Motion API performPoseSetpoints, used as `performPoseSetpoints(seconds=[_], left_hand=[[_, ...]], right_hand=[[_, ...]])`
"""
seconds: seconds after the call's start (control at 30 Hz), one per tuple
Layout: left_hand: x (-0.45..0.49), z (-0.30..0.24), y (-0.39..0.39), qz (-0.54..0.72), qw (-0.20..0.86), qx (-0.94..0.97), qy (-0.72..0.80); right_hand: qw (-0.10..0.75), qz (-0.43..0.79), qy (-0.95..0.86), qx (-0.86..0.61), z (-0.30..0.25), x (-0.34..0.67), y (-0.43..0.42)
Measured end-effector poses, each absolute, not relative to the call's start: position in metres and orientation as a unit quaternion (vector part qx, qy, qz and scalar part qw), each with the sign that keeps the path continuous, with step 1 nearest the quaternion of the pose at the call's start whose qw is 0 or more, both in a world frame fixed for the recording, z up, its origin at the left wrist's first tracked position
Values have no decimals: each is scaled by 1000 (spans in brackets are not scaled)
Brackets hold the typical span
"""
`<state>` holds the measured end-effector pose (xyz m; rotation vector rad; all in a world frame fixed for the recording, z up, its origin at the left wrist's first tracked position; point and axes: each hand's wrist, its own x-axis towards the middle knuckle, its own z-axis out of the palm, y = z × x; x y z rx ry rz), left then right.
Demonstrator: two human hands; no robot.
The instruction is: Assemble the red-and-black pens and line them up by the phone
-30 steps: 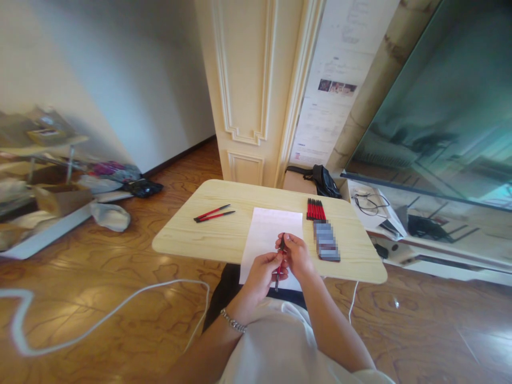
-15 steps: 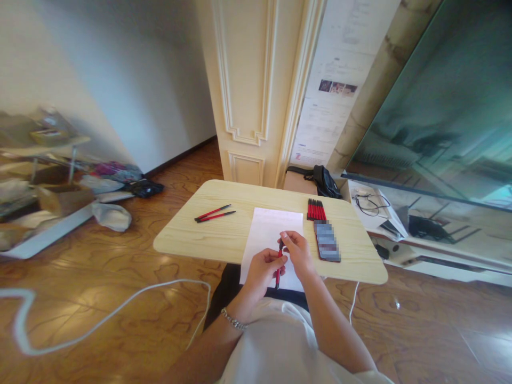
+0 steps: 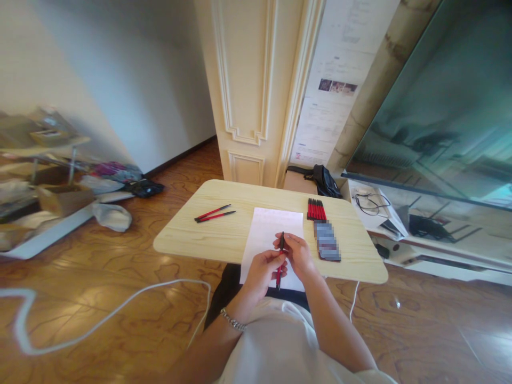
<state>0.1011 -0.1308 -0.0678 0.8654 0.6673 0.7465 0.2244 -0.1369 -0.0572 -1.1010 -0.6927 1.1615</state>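
Both my hands hold one red and black pen (image 3: 280, 259) over the near edge of a white paper sheet (image 3: 269, 233). My left hand (image 3: 262, 274) pinches the pen's lower red barrel. My right hand (image 3: 296, 253) pinches its upper black end. The sheet lies on a small light wooden table (image 3: 224, 234). Two more red and black pens (image 3: 215, 214) lie at the table's left. A row of several red pens (image 3: 316, 209) lies at the far right, with a phone (image 3: 327, 240) just in front of them.
A white cable (image 3: 100, 314) loops over the wooden floor at the left. Clutter and a low shelf (image 3: 48, 181) stand at far left. A cream panelled door (image 3: 250, 90) rises behind the table. A low TV stand (image 3: 420, 240) with cables is at the right.
My right hand's fingers shifted on the pen's upper end; the black tip, covered half a second ago, shows above the fingers again. The pen stayed over the sheet.
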Motion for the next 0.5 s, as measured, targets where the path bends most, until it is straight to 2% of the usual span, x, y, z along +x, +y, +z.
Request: performPoseSetpoints(seconds=[0.3,0.5], left_hand=[[101,-73,-126,356,740,452,348],[100,-71,-131,345,808,393,272]], right_hand=[[621,373,-385,-573,-53,226,-132],[642,482,-338,-492,-60,226,-135]])
